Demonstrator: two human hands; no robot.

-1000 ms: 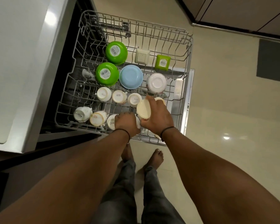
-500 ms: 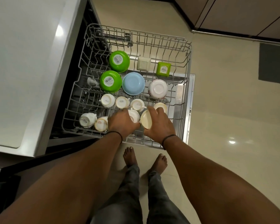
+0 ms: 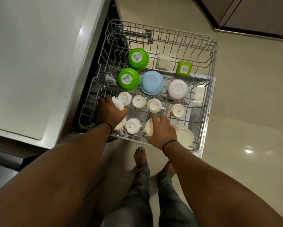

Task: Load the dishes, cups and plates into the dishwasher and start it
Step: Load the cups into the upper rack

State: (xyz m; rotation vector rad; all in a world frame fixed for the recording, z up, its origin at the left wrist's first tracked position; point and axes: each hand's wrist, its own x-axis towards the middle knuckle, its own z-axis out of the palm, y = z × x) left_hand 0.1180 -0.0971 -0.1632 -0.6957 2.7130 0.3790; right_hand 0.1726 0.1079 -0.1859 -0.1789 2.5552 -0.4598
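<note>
The dishwasher's upper wire rack (image 3: 210, 46) is pulled out over the floor. My left hand (image 3: 109, 113) grips a white cup (image 3: 118, 104) at the rack's left side, beside the upside-down white cups (image 3: 138, 101). My right hand (image 3: 162, 131) holds a cream cup (image 3: 149, 129) on its side in the front row, between a white cup (image 3: 132, 126) and a cream bowl (image 3: 185, 135). Farther back sit two green bowls (image 3: 138, 58), a blue bowl (image 3: 151, 82) and a white bowl (image 3: 176, 89), all upside down.
A cream square dish (image 3: 163, 61) and a green square dish (image 3: 184, 68) sit near the rack's back. The grey countertop (image 3: 39, 63) lies to the left, above the dishwasher opening. My bare feet (image 3: 141, 157) stand on the tiled floor just in front of the rack.
My left hand has moved left from the front middle cups and now grips a cup at the rack's left side. My right hand has kept the cream cup in the front row.
</note>
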